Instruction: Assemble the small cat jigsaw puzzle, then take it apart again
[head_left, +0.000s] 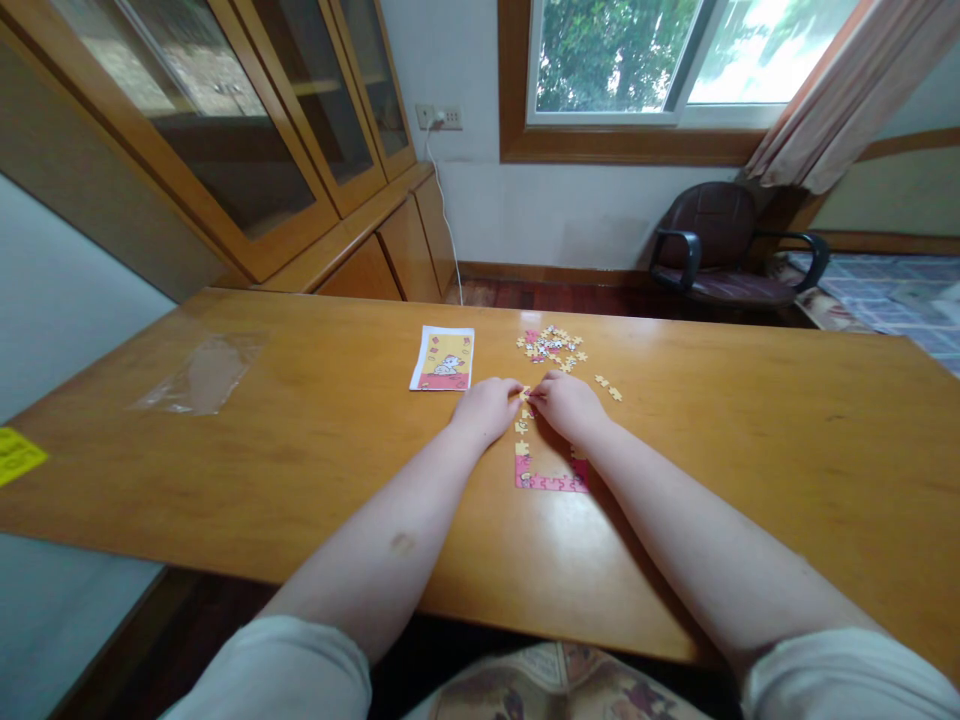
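My left hand (489, 408) and my right hand (570, 405) meet over the table, fingertips pinched on small yellow jigsaw pieces (526, 394) at the top of a partly joined puzzle border. Below them, the border's left side (522, 428) runs down in yellow pieces to a pink bottom row (553, 483). My right hand and wrist hide part of the right side. A heap of loose puzzle pieces (551, 345) lies just beyond my hands. Two joined yellow pieces (609, 388) rest to the right. The picture card (444, 360) with a white cartoon animal lies left of my hands.
A clear plastic bag (206, 375) lies on the left of the wooden table (337, 400), near a yellow label (19, 455) at the left edge. Behind stand a glass-door cabinet (330, 225) and a dark armchair (712, 240) under a window.
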